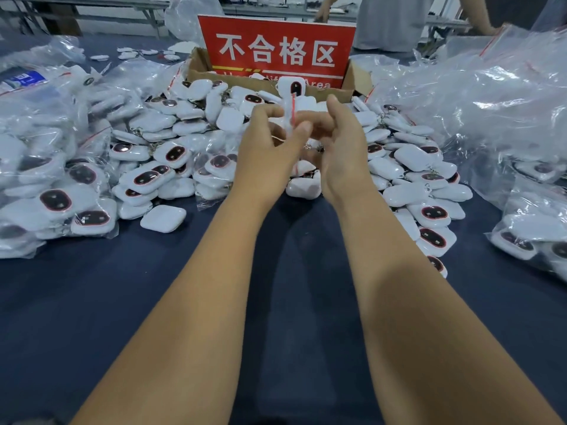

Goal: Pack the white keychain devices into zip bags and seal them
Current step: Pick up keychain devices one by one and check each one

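Observation:
My left hand and my right hand meet above the table's middle, both pinching a small clear zip bag with a red seal line. A white keychain device with a dark oval face sits in the bag's upper part, held upright above my fingers. A heap of loose white keychain devices spreads across the table behind my hands. Bagged devices lie piled at the left.
A cardboard box with a red sign stands behind the heap. Crumpled clear plastic bags fill the right side, with more bagged devices below. Dark blue tabletop lies near me. Another person stands at the back.

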The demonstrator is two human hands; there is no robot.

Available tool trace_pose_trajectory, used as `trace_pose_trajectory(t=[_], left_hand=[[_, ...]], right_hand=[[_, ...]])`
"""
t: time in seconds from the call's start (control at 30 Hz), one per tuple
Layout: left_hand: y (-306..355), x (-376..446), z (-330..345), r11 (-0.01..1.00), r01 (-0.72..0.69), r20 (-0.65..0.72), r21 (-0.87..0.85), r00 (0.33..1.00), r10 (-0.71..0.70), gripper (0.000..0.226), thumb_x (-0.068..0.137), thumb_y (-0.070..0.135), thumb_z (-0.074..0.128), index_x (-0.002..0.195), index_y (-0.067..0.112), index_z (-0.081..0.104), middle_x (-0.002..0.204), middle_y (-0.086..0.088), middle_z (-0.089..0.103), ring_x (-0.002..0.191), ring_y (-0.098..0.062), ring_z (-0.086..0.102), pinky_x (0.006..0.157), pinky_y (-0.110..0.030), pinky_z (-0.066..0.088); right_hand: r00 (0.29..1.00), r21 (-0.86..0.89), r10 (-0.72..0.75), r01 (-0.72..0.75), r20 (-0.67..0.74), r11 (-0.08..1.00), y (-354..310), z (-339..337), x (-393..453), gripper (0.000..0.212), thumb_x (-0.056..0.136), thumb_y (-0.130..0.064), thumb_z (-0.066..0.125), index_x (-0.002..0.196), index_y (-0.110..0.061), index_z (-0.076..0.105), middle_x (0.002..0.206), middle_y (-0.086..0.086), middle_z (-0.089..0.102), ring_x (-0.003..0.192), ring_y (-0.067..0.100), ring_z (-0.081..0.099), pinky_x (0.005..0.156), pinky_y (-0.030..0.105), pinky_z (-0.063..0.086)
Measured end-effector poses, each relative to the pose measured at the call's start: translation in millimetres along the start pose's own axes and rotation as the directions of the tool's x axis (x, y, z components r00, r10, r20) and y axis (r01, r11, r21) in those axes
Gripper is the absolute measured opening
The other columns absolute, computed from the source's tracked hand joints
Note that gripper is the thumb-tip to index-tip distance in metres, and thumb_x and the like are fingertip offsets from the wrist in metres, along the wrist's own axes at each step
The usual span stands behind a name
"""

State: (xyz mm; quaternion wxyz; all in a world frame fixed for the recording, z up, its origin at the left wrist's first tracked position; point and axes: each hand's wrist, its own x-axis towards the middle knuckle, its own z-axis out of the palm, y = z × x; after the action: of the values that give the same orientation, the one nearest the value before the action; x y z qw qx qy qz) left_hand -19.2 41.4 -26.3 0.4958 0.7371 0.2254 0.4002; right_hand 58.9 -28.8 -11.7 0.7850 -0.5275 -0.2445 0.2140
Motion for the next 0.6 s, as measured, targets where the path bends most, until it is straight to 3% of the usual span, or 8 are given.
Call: trace_pose_trajectory(t=[0.07, 0.17, 0.23, 0.3, 0.37, 0.43, 0.5, 0.6], left_hand=[[-4.7, 3.8, -3.8, 0.997, 0.065, -0.100, 0.044, 0.993, -0.061, 0.022, 0.097, 0.019, 0.051, 0.117, 0.026, 0.045, 0.087, 0.009, 0.057, 0.076, -0.003, 0.059, 0.067, -0.026, 0.048], [-8.6, 4.6, -7.6, 0.995, 0.102, -0.192, 0.016, 0.977, -0.097, 0.041, 0.088, -0.006, 0.035, 0.113, 0.026, 0.038, 0.092, 0.000, 0.058, 0.084, -0.017, 0.059, 0.070, -0.029, 0.050], [-10.3, 4.0, -8.3, 0.997, 0.066, -0.226, 0.047, 0.973, -0.054, 0.046, 0.078, -0.011, 0.028, 0.097, 0.029, 0.039, 0.090, 0.000, 0.055, 0.083, -0.018, 0.056, 0.071, -0.033, 0.050], [-13.6, 6.0, -10.2, 0.989, 0.056, -0.219, 0.136, 0.975, -0.025, 0.046, 0.071, -0.015, 0.031, 0.082, 0.026, 0.048, 0.084, -0.002, 0.055, 0.078, -0.019, 0.055, 0.068, -0.033, 0.048], [-16.7, 8.9, -10.9, 0.974, 0.071, -0.193, 0.217, 0.981, -0.029, 0.041, 0.070, -0.015, 0.038, 0.076, 0.020, 0.058, 0.077, -0.004, 0.057, 0.067, -0.016, 0.052, 0.059, -0.022, 0.044], [-19.1, 10.2, -9.4, 0.960, 0.071, -0.159, 0.270, 0.987, -0.029, 0.035, 0.074, -0.010, 0.045, 0.081, 0.017, 0.067, 0.083, -0.006, 0.061, 0.068, -0.014, 0.052, 0.052, -0.011, 0.038], [-20.3, 10.5, -6.8, 0.948, 0.069, -0.128, 0.310, 0.991, -0.030, 0.032, 0.078, -0.003, 0.052, 0.096, 0.014, 0.072, 0.105, -0.011, 0.064, 0.082, -0.016, 0.058, 0.063, -0.014, 0.042], [-19.1, 8.3, -6.2, 0.948, 0.049, -0.143, 0.314, 0.990, -0.004, 0.038, 0.084, -0.003, 0.049, 0.111, 0.012, 0.070, 0.119, -0.010, 0.061, 0.099, -0.017, 0.061, 0.082, -0.023, 0.047]], right_hand=[[0.999, 0.063, 0.019, -0.017, -0.037, 0.998, -2.1, -0.1, 2.0, 0.035, 0.102, -0.026, 0.044, 0.083, -0.008, 0.068, 0.083, 0.001, 0.070, 0.085, 0.021, 0.065, 0.065, 0.035, 0.057], [0.982, -0.313, -0.081, 0.023, -0.172, 0.950, -0.1, -4.4, 6.9, 0.024, 0.091, -0.006, 0.047, 0.085, -0.014, 0.069, 0.086, -0.001, 0.067, 0.074, 0.014, 0.061, 0.066, 0.028, 0.050], [0.983, -0.605, -0.128, 0.022, -0.131, 0.796, 5.5, -8.2, 6.3, 0.034, 0.084, 0.002, 0.043, 0.093, -0.017, 0.070, 0.094, -0.002, 0.067, 0.080, 0.013, 0.058, 0.069, 0.026, 0.045], [0.998, -0.769, -0.056, 0.016, -0.027, 0.639, 9.8, -7.5, 2.2, 0.042, 0.080, 0.002, 0.043, 0.105, -0.018, 0.069, 0.108, 0.001, 0.066, 0.099, 0.019, 0.059, 0.082, 0.030, 0.049], [0.996, -0.896, 0.028, 0.059, 0.080, 0.440, 13.5, -4.4, -0.8, 0.042, 0.079, -0.002, 0.048, 0.111, -0.019, 0.069, 0.115, 0.005, 0.065, 0.113, 0.026, 0.052, 0.093, 0.036, 0.048], [0.991, -0.950, 0.048, 0.104, 0.124, 0.295, 15.3, -2.1, -3.2, 0.040, 0.078, -0.007, 0.054, 0.113, -0.020, 0.070, 0.113, 0.007, 0.064, 0.117, 0.029, 0.044, 0.094, 0.039, 0.045], [0.992, -0.952, 0.038, 0.107, 0.123, 0.287, 16.0, -2.8, -3.9, 0.042, 0.079, -0.008, 0.058, 0.118, -0.020, 0.068, 0.115, 0.010, 0.063, 0.119, 0.029, 0.041, 0.095, 0.039, 0.043], [0.991, -0.951, -0.003, 0.131, 0.135, 0.281, 18.3, -5.2, -1.3, 0.040, 0.086, -0.005, 0.053, 0.121, -0.019, 0.066, 0.120, 0.011, 0.063, 0.121, 0.029, 0.042, 0.098, 0.041, 0.041]])
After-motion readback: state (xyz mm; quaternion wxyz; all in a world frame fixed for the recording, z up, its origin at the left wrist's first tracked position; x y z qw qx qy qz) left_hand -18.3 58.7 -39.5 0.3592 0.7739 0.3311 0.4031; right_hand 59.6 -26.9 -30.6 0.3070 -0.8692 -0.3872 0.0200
